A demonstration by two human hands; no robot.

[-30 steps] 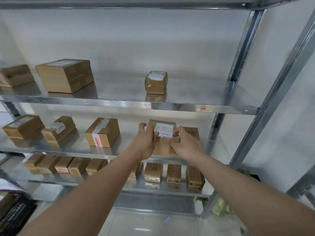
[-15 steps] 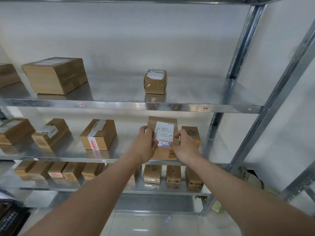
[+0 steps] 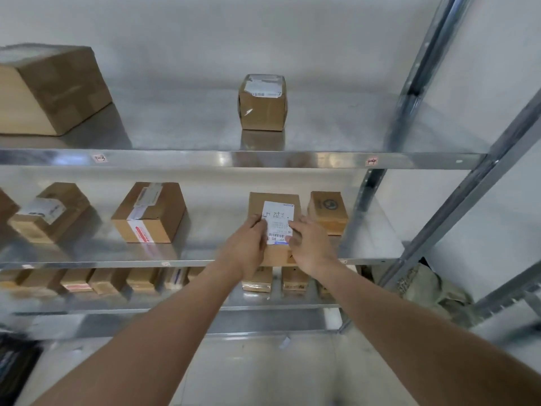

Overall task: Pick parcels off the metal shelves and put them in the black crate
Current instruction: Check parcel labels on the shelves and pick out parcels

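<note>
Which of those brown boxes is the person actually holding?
The flat box with the white label on the middle shelf, gripped by left hand and right hand; the rest sit untouched.

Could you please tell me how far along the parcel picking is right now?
Done: cannot tell; the crate shows only as a dark blurred corner at bottom left. In hand: both the left hand and right hand hold a labelled parcel, tilted up on the middle shelf. Left: carrying it to the crate, then the many other parcels on all three shelves.
</note>
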